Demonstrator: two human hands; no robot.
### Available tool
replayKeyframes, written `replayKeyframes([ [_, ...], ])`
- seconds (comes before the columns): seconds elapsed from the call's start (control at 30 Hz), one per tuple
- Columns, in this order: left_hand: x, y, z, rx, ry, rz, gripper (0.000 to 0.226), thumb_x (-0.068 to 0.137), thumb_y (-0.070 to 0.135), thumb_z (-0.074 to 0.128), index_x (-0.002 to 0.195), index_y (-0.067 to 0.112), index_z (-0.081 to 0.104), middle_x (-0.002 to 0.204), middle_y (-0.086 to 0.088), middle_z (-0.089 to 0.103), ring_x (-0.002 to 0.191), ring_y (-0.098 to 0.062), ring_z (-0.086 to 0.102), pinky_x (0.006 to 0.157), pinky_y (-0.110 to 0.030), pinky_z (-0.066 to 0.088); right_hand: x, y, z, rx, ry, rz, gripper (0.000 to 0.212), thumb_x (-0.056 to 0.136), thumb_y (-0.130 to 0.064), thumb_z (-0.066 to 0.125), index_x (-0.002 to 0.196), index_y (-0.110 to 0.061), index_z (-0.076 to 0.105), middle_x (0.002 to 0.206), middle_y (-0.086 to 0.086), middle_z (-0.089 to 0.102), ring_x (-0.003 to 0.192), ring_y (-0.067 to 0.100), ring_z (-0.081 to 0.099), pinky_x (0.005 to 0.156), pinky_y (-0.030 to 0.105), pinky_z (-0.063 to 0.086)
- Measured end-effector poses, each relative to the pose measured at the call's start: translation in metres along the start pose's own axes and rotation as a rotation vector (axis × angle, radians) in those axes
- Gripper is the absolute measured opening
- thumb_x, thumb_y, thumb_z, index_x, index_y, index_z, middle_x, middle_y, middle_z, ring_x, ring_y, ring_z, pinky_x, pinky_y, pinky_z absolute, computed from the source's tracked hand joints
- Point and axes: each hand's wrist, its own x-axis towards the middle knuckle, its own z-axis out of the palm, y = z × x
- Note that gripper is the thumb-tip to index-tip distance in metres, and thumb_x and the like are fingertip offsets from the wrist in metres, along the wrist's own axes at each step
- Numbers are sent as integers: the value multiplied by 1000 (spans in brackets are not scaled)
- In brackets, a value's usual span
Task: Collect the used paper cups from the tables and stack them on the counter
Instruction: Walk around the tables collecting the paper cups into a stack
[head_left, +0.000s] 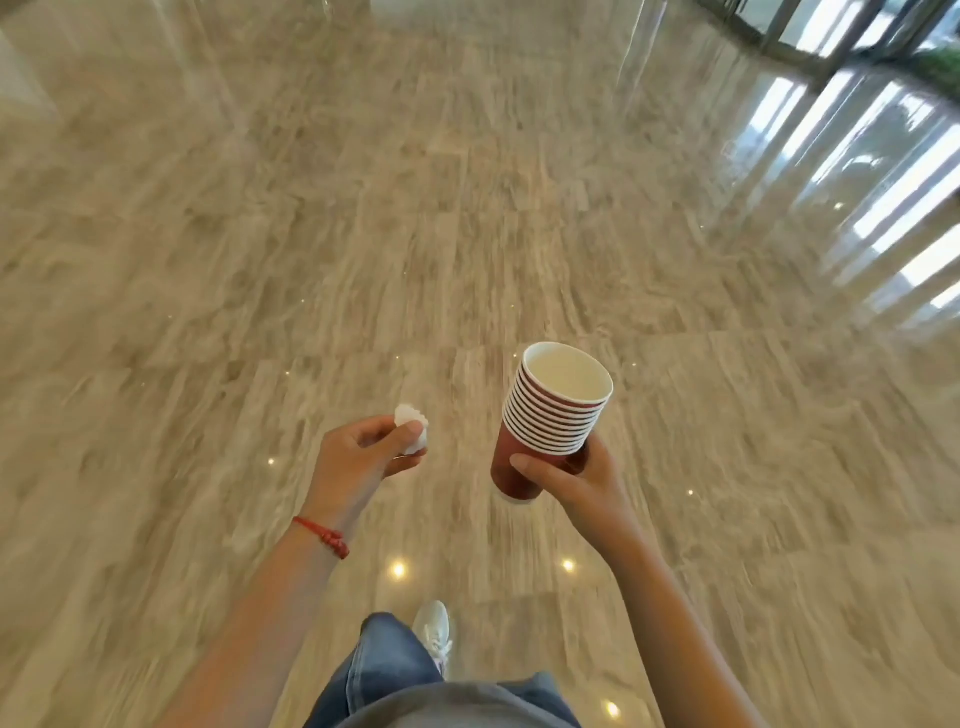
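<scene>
Red paper cups (550, 421), nested into one stack, ride in my right hand (566, 480), fingers wrapped around the lowest cup, stack tilted slightly, open mouth up. My left hand (358, 462) pinches a crumpled white napkin (413, 428) between thumb and fingertips. Polished marble floor (467, 208) is underfoot, no surface in sight yet. I reckon the trick now is a firm grip low down and the stack held upright, so nothing slides out.

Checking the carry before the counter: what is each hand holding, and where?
The right hand grips the stack of red paper cups round its lower body. The left hand pinches a crumpled white tissue.
</scene>
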Motion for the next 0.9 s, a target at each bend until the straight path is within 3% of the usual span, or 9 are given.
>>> replayKeyframes([
  [0.37,258,59,90,52,-35,-44,4,78,12,70,77,14,73,80,-6,73,75,-20,71,67,-23,58,268,-23,-28,-13,62,34,46,69,-11,80,109,-15,60,96,-5,70,86,1,66,66,10,49],
  [0.7,484,136,187,43,-14,-17,3,76,16,72,79,15,73,76,-1,74,76,-19,71,67,-23,57,525,-69,-78,18,49,12,47,68,-14,81,111,-17,60,97,-5,72,91,6,68,71,19,54],
  [0.9,624,168,229,33,3,-31,3,75,17,71,77,15,72,74,-1,74,75,-19,71,66,-22,57,677,-85,-82,28,11,20,43,69,-16,81,104,-26,60,96,-13,72,90,4,67,69,16,52],
])
